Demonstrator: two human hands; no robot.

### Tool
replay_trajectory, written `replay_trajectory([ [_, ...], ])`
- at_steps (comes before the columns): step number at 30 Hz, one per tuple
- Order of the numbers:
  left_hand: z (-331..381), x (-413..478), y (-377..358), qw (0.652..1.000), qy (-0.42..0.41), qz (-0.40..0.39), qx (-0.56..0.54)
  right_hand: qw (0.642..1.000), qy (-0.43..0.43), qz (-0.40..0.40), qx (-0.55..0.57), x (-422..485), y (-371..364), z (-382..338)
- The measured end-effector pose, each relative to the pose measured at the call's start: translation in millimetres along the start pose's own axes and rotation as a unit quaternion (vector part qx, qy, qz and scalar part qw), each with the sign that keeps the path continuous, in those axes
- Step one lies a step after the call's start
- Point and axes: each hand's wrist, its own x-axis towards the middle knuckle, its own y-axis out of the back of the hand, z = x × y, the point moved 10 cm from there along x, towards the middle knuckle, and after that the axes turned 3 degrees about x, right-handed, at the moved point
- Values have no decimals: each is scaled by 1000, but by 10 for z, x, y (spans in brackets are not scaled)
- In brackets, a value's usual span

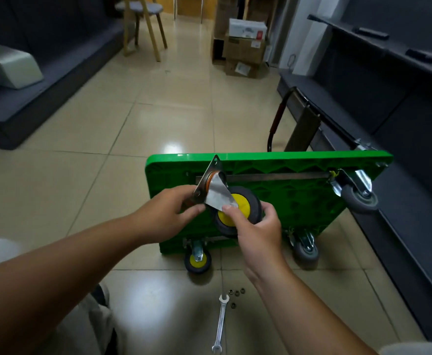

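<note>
though loose from the green cart deck (pixel 286 201), held up just in front of it in the head view: spare caster (pixel 238 208), with yellow hub, grey tyre, steel fork and triangular top plate. left hand (pixel 170 213) pinching the plate's lower edge, fingers curled; right hand (pixel 259 228) wrapped under the wheel, thumb pressed on the fork. probably hefty for its size, stiff, smooth metal rather slippery, swivel apt to flop, so best taken by plate and wheel together. down on the tiles: wrench (pixel 221 324) and loose nuts (pixel 236 293), well apart from both hands. bolted on: yellow caster (pixel 198 260), grey casters (pixel 307 248). deck tipped up, underside toward the camera, black handle (pixel 276 119) behind.
</note>
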Motion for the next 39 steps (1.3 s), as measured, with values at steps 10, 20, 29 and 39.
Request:
replay_trajectory([
  [10, -375, -2, 61, 994, -13, 27, 106, 986, -150, -46, -60, -47, -266, 853],
  [20, -236, 215, 103, 995, -14, 76, 63, 991, -83, -36, -96, 169, -296, 671],
  [29, -208, 234, 775, 944, 17, 203, 261, 978, -3, -57, -199, 398, -548, 404],
  [39, -501, 458, 681, 952, 39, 83, 294, 975, -2, -27, -222, 425, -669, 499],
])
